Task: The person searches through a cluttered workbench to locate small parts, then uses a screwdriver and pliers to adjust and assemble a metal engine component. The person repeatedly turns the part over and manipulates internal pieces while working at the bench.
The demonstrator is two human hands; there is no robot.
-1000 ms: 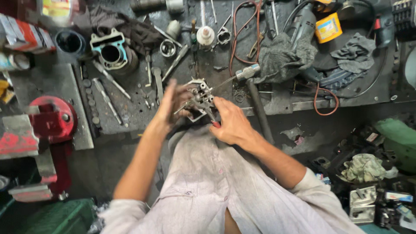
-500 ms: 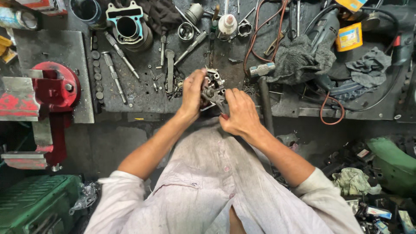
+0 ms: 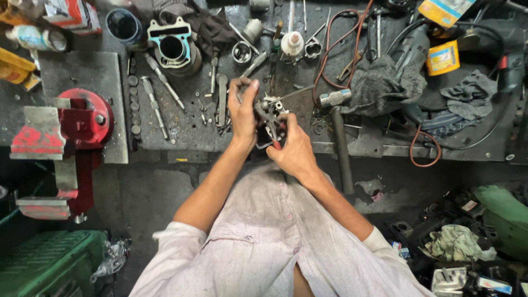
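Yellow square can (image 3: pixel 442 57) lies far right of the grey metal engine part (image 3: pixel 270 113); left hand (image 3: pixel 243 113) grips it, right hand (image 3: pixel 291 148) holds red-handled pliers (image 3: pixel 271 130) on it.

We count two hands, our left hand (image 3: pixel 243 113) and our right hand (image 3: pixel 294 149), both on one metal engine part (image 3: pixel 272 113). On the worktop (image 3: pixel 82 71) we see one red vise (image 3: pixel 82 118), one engine cylinder (image 3: pixel 173 49), one hammer (image 3: pixel 336 118), two grey rags (image 3: pixel 379 85) (image 3: pixel 467 93), two yellow packets (image 3: pixel 443 58) (image 3: pixel 445 8) and one white bottle (image 3: pixel 291 43). One green crate (image 3: pixel 44 264) sits on the floor.
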